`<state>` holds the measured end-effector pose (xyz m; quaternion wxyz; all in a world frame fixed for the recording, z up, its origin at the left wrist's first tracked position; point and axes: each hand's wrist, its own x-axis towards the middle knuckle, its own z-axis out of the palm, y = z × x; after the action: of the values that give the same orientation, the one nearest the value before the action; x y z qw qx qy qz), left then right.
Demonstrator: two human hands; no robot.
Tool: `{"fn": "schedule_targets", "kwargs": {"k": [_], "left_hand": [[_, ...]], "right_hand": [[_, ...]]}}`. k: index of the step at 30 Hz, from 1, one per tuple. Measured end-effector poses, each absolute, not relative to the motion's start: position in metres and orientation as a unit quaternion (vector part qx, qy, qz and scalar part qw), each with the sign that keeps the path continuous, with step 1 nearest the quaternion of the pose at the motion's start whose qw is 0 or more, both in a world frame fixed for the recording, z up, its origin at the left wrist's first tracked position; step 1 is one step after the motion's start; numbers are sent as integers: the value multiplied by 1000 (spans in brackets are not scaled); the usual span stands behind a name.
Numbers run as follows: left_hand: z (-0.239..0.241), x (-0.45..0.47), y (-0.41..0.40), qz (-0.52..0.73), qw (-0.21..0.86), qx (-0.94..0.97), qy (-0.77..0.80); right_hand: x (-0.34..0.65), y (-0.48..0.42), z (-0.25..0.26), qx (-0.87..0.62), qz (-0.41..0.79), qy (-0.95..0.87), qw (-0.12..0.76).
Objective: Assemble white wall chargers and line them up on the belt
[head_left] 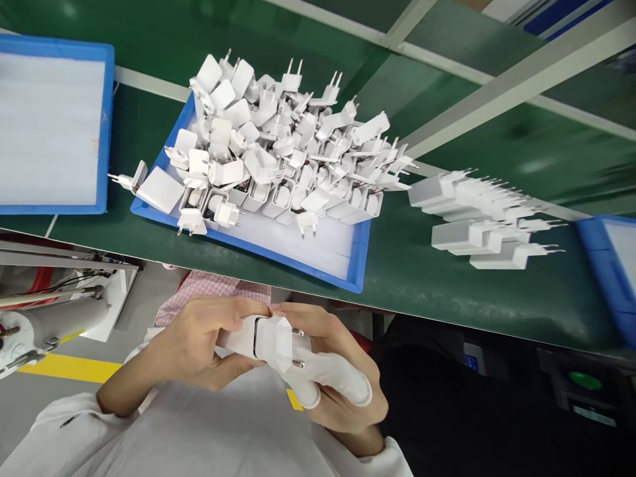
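Both my hands are held close to my body, below the table edge. My left hand [199, 344] is closed around the body end of a white charger adapter [258, 338]. My right hand [338, 381], with white finger cots on two fingers, grips the plug end, where two metal pins stick out to the right. On the green table above stands a blue tray [360, 262] heaped with several white adapter shells and plug parts [278, 152].
A row of assembled white adapters [477, 218] lies on the green mat to the right of the tray. Another blue tray [104, 132] with a white liner sits at far left, a third [603, 278] at the right edge. Metal fixture parts [54, 311] stand at lower left.
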<state>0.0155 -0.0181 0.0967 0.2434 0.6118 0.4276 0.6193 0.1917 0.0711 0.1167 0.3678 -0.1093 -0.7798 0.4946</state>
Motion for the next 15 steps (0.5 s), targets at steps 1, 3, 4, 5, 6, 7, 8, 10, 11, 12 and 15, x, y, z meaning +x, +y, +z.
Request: {"fn": "schedule_targets", "kwargs": {"k": [1,3,4,5,6,7,8,10,11,12,15], "left_hand": [[96,16,-18,617,237,614,431],[95,17,-18,622,223,613,433],[94,17,-18,629,220,610,429],[94,17,-18,634,221,608,423],[93,17,-17,638,227,606,417],[91,17,-17,639,234,607,411],[90,16,-16,633,242,611,410],[84,12,-16,618,241,615,425],[80,10,-15,614,235,609,443],[75,7,-14,606,232,600,468],[59,-4,-10,564,253,584,526]], "right_hand": [[192,71,116,-105,489,-783,368],[191,70,115,-104,485,-784,373],[191,69,115,-108,484,-784,374],[190,67,114,-114,482,-784,374],[189,66,113,-122,478,-785,374],[189,66,112,-131,471,-788,374],[187,66,111,-136,458,-795,373],[183,69,106,-136,426,-814,371],[181,71,103,-132,412,-824,367],[178,74,98,-130,402,-831,362],[167,84,82,-148,403,-837,340]]}}
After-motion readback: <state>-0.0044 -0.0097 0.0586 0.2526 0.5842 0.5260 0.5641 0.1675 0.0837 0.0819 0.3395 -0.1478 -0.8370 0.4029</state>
